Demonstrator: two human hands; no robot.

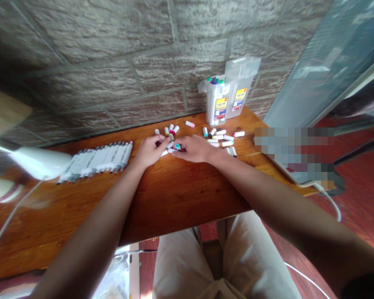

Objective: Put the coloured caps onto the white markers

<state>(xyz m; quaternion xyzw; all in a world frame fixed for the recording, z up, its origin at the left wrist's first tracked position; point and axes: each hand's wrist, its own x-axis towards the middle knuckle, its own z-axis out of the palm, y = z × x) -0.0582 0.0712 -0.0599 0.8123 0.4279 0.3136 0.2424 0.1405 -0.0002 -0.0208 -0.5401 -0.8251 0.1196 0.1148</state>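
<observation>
White caps (218, 137) with coloured ends lie in two loose clusters on a wooden table (187, 195), one beneath a person's hands and the other to the right, with a pink-ended cap (190, 124) lying between them toward the wall (156, 70). The right hand (195, 148) pinches a turquoise-ended cap (177, 146) between thumb and fingers. Just beside it, the left hand (151, 149) bends over the same cluster, thumb and fingertips among the caps; whether they grip one cannot be told. To the left, white markers (96, 160) lie side by side in a slanting row. Behind the right-hand cluster, a clear plastic case (216, 104) stands upright and open near the stone-patterned wall, green and blue tops showing at its mouth and a yellow label on its front.
</observation>
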